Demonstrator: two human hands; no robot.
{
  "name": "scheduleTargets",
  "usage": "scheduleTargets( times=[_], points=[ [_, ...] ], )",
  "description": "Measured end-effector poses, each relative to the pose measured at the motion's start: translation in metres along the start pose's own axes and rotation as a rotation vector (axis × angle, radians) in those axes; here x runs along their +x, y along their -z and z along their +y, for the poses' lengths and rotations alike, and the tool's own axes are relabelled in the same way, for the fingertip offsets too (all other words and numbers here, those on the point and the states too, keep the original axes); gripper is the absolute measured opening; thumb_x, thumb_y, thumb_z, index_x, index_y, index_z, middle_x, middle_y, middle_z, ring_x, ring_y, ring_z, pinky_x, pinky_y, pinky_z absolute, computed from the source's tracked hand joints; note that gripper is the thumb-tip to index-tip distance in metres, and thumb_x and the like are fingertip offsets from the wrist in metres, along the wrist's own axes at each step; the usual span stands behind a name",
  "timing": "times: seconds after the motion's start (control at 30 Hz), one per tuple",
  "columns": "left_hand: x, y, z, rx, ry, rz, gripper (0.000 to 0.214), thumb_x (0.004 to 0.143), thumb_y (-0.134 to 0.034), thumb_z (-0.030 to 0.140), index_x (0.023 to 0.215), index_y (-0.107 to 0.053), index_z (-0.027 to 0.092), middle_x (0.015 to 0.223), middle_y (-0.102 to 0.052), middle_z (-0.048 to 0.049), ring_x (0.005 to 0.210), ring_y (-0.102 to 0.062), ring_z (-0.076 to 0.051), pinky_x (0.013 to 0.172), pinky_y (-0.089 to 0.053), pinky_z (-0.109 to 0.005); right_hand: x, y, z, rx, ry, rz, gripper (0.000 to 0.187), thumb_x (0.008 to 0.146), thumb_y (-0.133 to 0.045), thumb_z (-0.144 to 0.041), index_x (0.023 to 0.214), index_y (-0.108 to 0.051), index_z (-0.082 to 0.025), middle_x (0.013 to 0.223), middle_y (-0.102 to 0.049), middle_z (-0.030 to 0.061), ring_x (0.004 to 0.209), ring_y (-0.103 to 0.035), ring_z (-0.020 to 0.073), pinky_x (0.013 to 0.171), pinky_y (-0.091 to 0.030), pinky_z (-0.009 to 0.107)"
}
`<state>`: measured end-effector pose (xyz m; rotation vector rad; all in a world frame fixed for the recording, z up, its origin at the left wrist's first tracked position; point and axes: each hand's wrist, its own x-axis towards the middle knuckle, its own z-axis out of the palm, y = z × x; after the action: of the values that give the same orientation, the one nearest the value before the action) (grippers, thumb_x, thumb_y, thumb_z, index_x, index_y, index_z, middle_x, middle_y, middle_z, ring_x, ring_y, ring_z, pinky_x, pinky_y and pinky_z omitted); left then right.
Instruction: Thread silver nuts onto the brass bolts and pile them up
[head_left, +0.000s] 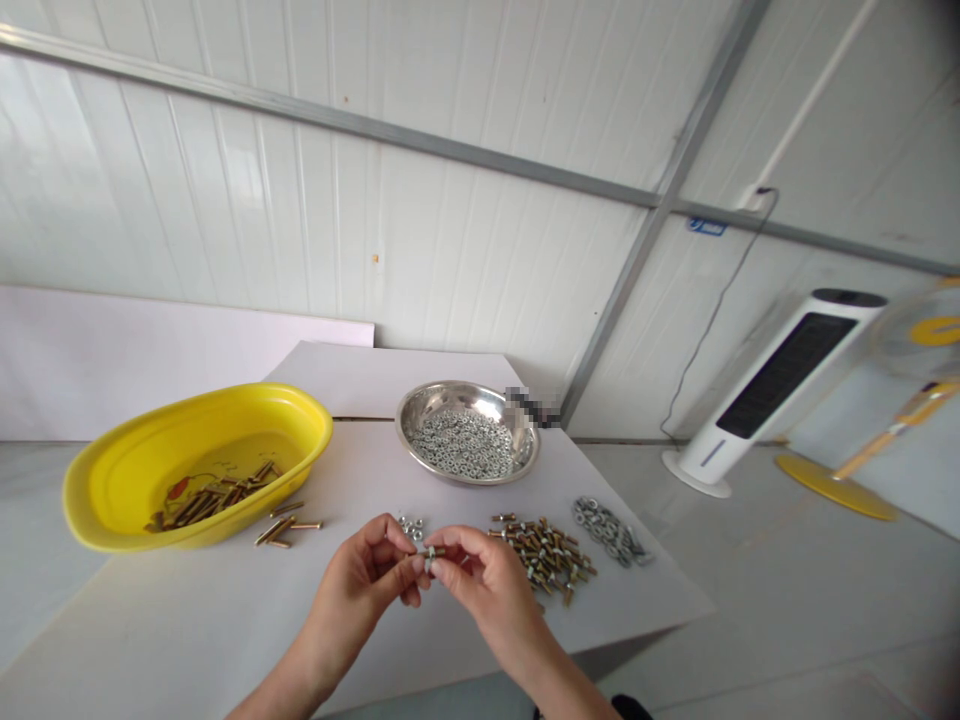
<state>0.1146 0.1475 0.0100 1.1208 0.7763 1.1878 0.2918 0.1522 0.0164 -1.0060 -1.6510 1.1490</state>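
My left hand (367, 575) is closed in a pinch on a brass-coloured bolt (439, 551), held level above the white table. My right hand (484, 580) meets it from the other side, thumb and fingertips closed at a silvery nut (430, 560) around the bolt's shank. The fingers partly hide both parts. Just behind the hands lie several loose nuts (412, 526). Right of my right hand spreads a heap of bolts (551, 555), some with silvery pieces on them.
A yellow tub (199, 410) with bolts stands at left, several loose bolts (281, 528) beside it. A steel bowl (405, 440) of nuts sits behind. Silvery rings (607, 530) lie near the right table edge. A tower fan (772, 390) and a yellow-based fan (836, 487) stand beyond.
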Motion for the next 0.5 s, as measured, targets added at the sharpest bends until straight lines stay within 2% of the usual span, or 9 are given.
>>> scheduleTargets(
  times=[0.1, 0.23, 0.33, 0.4, 0.5],
  points=[
    [-0.0008, -0.0029, -0.0002, -0.004, -0.011, -0.015, 0.030, 0.077, -0.080, 0.034, 0.076, -0.054, 0.018, 0.064, -0.073, -0.0024, 0.054, -0.063, -0.013, 0.054, -0.047, -0.023, -0.0031, -0.0016, -0.0024, 0.055, -0.013, -0.045, 0.020, 0.093, -0.061, -0.037, 0.094, -0.068, -0.018, 0.080, -0.070, 0.0033, 0.075, -0.066, 0.0184, 0.071, -0.051, 0.027],
    [-0.0020, -0.0082, -0.0036, -0.025, -0.025, -0.052, 0.030, 0.079, -0.078, 0.033, 0.076, -0.052, 0.019, 0.064, -0.073, -0.0018, 0.056, -0.064, -0.013, 0.053, -0.048, -0.023, -0.0055, -0.0057, -0.0016, 0.055, -0.047, -0.051, 0.040, 0.098, -0.049, -0.047, 0.073, -0.060, -0.017, 0.064, -0.058, -0.0006, 0.062, -0.056, 0.0137, 0.061, -0.046, 0.023],
    [-0.0023, -0.0086, -0.0056, -0.042, -0.010, -0.072, 0.031, 0.079, -0.079, 0.033, 0.076, -0.051, 0.019, 0.063, -0.072, -0.0013, 0.055, -0.065, -0.013, 0.052, -0.048, -0.022, -0.0042, -0.0057, 0.0013, -0.009, -0.066, -0.027, 0.052, 0.100, -0.044, -0.050, 0.062, -0.056, -0.016, 0.058, -0.054, -0.0005, 0.057, -0.052, 0.0129, 0.057, -0.042, 0.024],
    [-0.0020, -0.0066, -0.0050, -0.033, -0.003, -0.056, 0.031, 0.078, -0.079, 0.033, 0.076, -0.051, 0.019, 0.063, -0.073, -0.0014, 0.053, -0.063, -0.012, 0.052, -0.047, -0.023, -0.0024, -0.0034, 0.0018, -0.022, -0.060, 0.009, 0.054, 0.101, -0.041, -0.051, 0.064, -0.059, -0.016, 0.058, -0.057, 0.0008, 0.058, -0.054, 0.0140, 0.058, -0.042, 0.025],
    [-0.0010, -0.0030, -0.0014, -0.017, 0.004, -0.020, 0.030, 0.078, -0.079, 0.032, 0.076, -0.052, 0.018, 0.064, -0.074, -0.0024, 0.052, -0.062, -0.012, 0.053, -0.047, -0.023, -0.0005, 0.0014, -0.0015, 0.007, -0.027, 0.050, 0.040, 0.100, -0.044, -0.048, 0.087, -0.066, -0.017, 0.073, -0.065, 0.0028, 0.067, -0.060, 0.0162, 0.062, -0.046, 0.025]
  ],
)
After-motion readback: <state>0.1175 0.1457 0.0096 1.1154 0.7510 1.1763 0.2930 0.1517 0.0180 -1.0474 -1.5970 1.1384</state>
